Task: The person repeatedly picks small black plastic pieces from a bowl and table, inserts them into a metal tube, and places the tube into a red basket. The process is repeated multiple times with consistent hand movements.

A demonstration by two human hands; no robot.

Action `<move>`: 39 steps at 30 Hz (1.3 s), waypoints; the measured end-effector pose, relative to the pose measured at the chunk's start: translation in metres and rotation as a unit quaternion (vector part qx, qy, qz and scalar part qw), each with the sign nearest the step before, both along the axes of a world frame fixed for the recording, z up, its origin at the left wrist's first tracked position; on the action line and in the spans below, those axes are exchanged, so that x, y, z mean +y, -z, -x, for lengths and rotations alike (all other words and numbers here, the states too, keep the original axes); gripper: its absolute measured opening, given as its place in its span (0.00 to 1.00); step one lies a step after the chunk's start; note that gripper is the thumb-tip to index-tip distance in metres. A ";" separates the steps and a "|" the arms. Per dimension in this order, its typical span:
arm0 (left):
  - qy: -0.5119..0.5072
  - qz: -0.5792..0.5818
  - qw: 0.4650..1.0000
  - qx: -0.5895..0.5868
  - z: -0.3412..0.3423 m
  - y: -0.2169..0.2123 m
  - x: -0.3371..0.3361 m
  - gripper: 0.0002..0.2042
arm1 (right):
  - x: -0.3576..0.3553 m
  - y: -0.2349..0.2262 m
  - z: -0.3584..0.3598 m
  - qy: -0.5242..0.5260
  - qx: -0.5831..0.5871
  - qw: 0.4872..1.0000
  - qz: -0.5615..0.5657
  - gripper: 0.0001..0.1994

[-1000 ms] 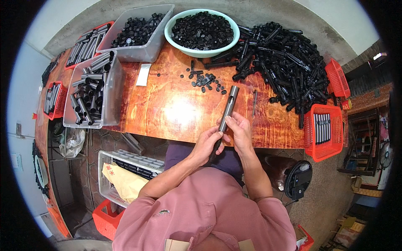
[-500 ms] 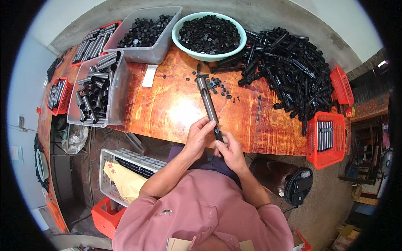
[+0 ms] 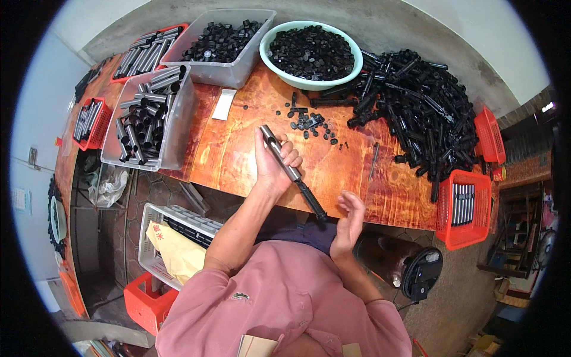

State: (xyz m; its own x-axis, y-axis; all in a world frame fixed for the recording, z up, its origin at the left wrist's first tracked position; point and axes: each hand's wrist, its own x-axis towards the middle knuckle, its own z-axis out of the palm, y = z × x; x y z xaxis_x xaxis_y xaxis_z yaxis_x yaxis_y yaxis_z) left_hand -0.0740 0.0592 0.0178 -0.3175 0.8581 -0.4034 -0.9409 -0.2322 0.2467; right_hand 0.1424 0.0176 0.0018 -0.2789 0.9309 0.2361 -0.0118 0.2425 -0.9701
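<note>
My left hand (image 3: pixel 275 163) grips a long rod (image 3: pixel 292 172), grey metal at its far end and black at its near end, held slanting over the wooden table (image 3: pixel 238 154). My right hand (image 3: pixel 350 221) hovers open just right of the rod's black end, at the table's near edge, touching nothing. Several small black caps (image 3: pixel 308 122) lie scattered on the table beyond the rod.
A green bowl (image 3: pixel 279 35) of black caps and a clear bin (image 3: pixel 235 71) of black parts stand at the back. A clear bin (image 3: pixel 178 128) of grey tubes is on the left. A heap of black tubes (image 3: pixel 416 113) fills the right, by red baskets (image 3: pixel 464 208).
The right hand has let go of the rod and pulled back open. The left hand now holds it alone, shifted left and swung so the grey end points away.
</note>
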 end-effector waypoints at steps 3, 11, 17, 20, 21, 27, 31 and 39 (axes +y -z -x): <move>0.092 -0.018 0.995 -0.037 -0.029 0.001 -0.004 0.32 | 0.005 -0.002 0.020 0.042 0.001 0.998 -0.050 0.38; -0.016 0.014 1.000 0.016 0.000 0.005 0.001 0.31 | 0.006 -0.006 0.023 0.078 0.092 0.989 -0.081 0.33; 0.063 0.075 0.995 0.023 -0.051 -0.013 -0.006 0.30 | 0.012 -0.001 0.041 0.070 0.099 0.992 -0.040 0.31; 0.066 0.045 0.996 0.032 -0.040 -0.012 -0.008 0.28 | 0.008 -0.007 0.041 0.042 0.057 0.996 0.049 0.26; 0.050 0.048 0.997 0.042 -0.039 -0.012 -0.008 0.27 | 0.008 -0.005 0.035 -0.018 0.061 0.991 0.118 0.24; 0.016 0.069 0.987 0.147 -0.035 -0.016 -0.002 0.20 | 0.014 -0.017 0.015 -0.229 0.128 0.869 0.421 0.19; 0.036 -0.004 0.997 0.075 -0.033 -0.012 -0.005 0.19 | 0.013 -0.019 0.017 -0.237 0.197 0.826 0.472 0.19; 0.011 0.092 0.989 0.117 -0.039 -0.007 0.000 0.21 | 0.016 -0.010 0.017 -0.258 0.253 0.774 0.521 0.17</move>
